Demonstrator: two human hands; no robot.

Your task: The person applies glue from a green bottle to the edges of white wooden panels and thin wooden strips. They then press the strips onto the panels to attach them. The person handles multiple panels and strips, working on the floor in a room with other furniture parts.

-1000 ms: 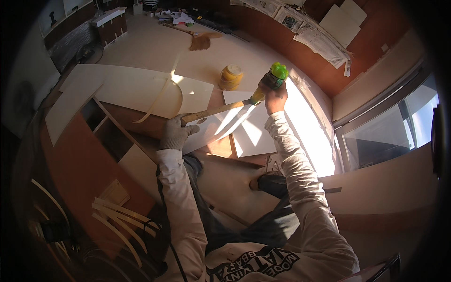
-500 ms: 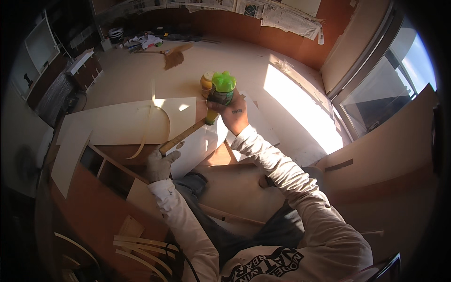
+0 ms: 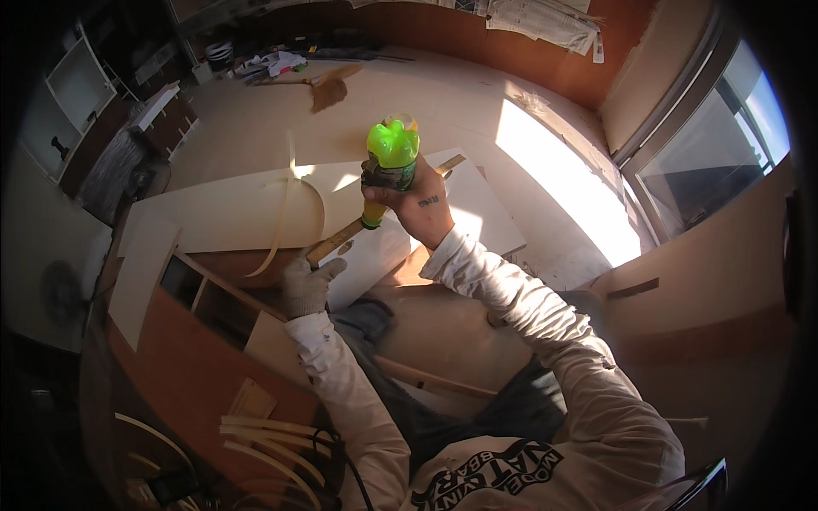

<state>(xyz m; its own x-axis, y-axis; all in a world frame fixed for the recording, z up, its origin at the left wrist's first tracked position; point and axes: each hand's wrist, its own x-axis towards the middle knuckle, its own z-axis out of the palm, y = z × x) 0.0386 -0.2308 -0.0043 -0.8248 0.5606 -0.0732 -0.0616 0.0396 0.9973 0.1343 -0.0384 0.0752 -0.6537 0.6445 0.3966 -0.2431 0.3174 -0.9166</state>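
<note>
My right hand point(image 3: 419, 200), bare, is wrapped round a green plastic bottle point(image 3: 393, 146) held upside down. Its narrow neck points down at a thin wooden strip point(image 3: 336, 243); whether the two touch I cannot tell. The strip runs slantwise from my left hand up behind the right hand, its far end showing past the knuckles. My left hand point(image 3: 307, 288), in a pale work glove, is closed on the near end, its thumb sticking out. Beneath the strip lies a white panel point(image 3: 366, 260). A yellowish container point(image 3: 400, 117) stands mostly hidden behind the bottle.
Pale sheets point(image 3: 230, 213) and a curved strip point(image 3: 277, 238) lie ahead to the left. An open-celled wooden frame point(image 3: 204, 294) is beside my left arm, with several bent strips point(image 3: 273, 439) nearer. A broom point(image 3: 328, 89) lies farther off; a window point(image 3: 707, 162) is at right.
The bottle has come left and nearer along the strip, so more of the strip's far end shows behind my right hand. The surroundings have shifted rightward in view. Both grips stay the same.
</note>
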